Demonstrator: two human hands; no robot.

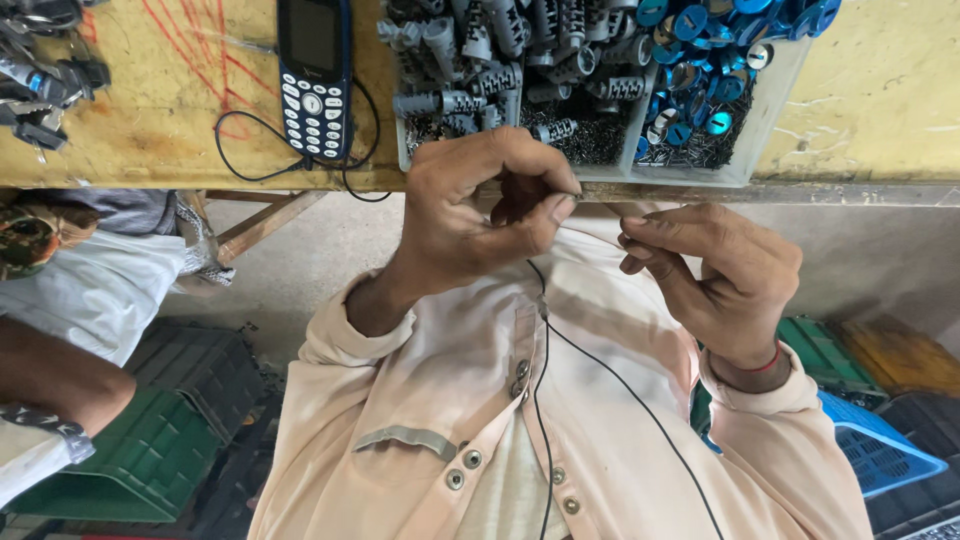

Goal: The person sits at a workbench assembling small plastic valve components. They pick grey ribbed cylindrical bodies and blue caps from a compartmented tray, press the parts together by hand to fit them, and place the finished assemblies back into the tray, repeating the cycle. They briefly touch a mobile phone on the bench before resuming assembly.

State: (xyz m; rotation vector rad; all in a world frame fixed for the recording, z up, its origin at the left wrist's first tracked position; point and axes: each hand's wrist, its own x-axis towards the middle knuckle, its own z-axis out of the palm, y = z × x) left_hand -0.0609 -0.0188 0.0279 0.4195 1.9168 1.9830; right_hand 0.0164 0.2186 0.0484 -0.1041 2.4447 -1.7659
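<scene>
On the yellow bench [150,120], a dark keypad phone [314,75] lies left of a divided tray [770,110] of grey ribbed plugs [480,60] and blue caps [700,60]. Just below the tray's near edge, the left hand [470,215] is curled tight, thumb and forefinger pinching a thin metal pin [595,197] whose long axis runs sideways toward the right hand [725,275]. The right hand's fingertips close on the pin's far end, so both hands grip it, though what the right holds beyond that I cannot tell.
</scene>
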